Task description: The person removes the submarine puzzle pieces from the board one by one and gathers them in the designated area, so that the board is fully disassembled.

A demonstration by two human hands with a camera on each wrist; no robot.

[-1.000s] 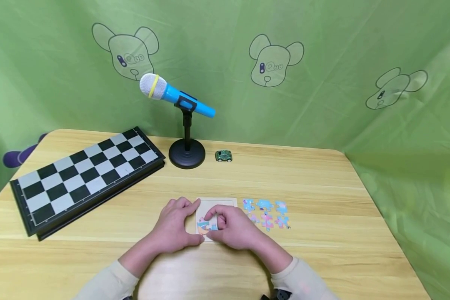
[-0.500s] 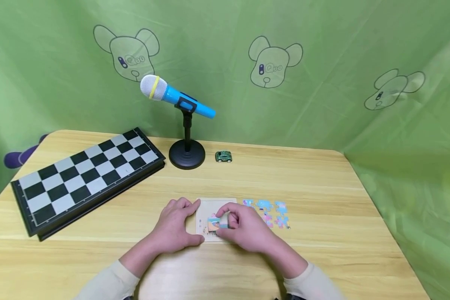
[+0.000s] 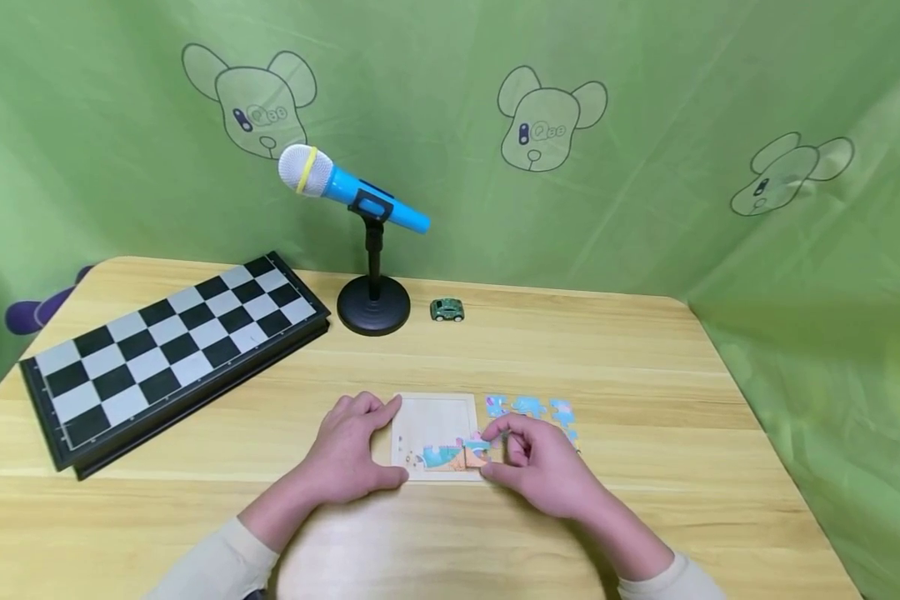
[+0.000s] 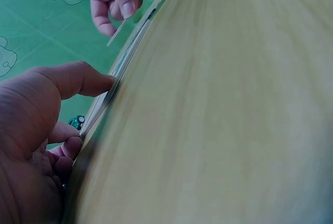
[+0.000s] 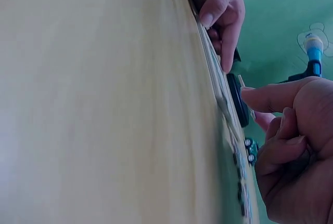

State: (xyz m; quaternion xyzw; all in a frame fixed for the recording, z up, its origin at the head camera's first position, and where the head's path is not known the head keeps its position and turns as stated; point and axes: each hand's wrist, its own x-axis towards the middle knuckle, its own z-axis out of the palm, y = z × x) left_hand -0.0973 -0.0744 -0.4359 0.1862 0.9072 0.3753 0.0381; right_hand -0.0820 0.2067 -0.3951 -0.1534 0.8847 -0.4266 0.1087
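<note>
My left hand [image 3: 351, 454] holds the left side of a pale wooden puzzle tray [image 3: 431, 417], thumb near its lower corner and index finger near its upper one. Teal-and-orange jigsaw pieces [image 3: 442, 457] show along the tray's lower part. Over the tray's right edge, my right hand [image 3: 543, 462] pinches a jigsaw piece [image 3: 477, 452] between thumb and index finger. Seen edge-on in the left wrist view, the pinched piece [image 4: 116, 33] is tilted and raised above the tray. Loose blue and pink pieces [image 3: 527, 406] lie right of the tray, partly hidden by the right hand.
A folded chessboard [image 3: 172, 350] lies at the left of the wooden table [image 3: 607, 358]. Behind the tray stand a blue toy microphone [image 3: 371, 200] on a black stand and a small green toy car [image 3: 447, 310]. A green curtain [image 3: 435, 100] hangs behind the table.
My right hand has moved rightward across the tray with the pinched piece, uncovering pieces in the tray's lower part and covering some loose ones. The left hand stays on the tray.
</note>
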